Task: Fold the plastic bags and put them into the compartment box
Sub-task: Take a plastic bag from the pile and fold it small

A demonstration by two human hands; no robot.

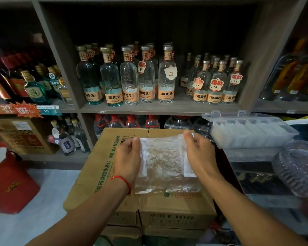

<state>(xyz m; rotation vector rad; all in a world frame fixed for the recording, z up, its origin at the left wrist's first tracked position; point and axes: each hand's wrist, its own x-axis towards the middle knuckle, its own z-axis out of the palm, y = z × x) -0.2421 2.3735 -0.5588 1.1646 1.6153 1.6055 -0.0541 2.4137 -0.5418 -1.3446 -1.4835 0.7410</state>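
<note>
Right now we have the plastic bag [164,162] stretched flat over the top of the cardboard carton [103,157], and we'll place everything else from that carton. Our left hand [128,160] pinches the bag's far left corner between thumb and fingers; our right hand [197,153] pinches the far right corner the same way. Both grips are closed on the film, and the bag spans the gap between them.

What the next fold turns on, as we judge it, is the bag's lie: its long axis runs away from us across the carton top, the near edge resting loose on the cardboard and the far edge held up at our fingertips. A whitish strip, perhaps an earlier fold, runs down the right side under our right hand, though we cannot tell for sure through the clear film.

Beyond the carton's right edge and slightly higher sits the compartment box [252,132], its lid [238,115] tipped back and pale folded pieces already in its cells. Our right hand is clearly the nearer one to it. Behind the carton rise shelves of bottles [130,77].
</note>
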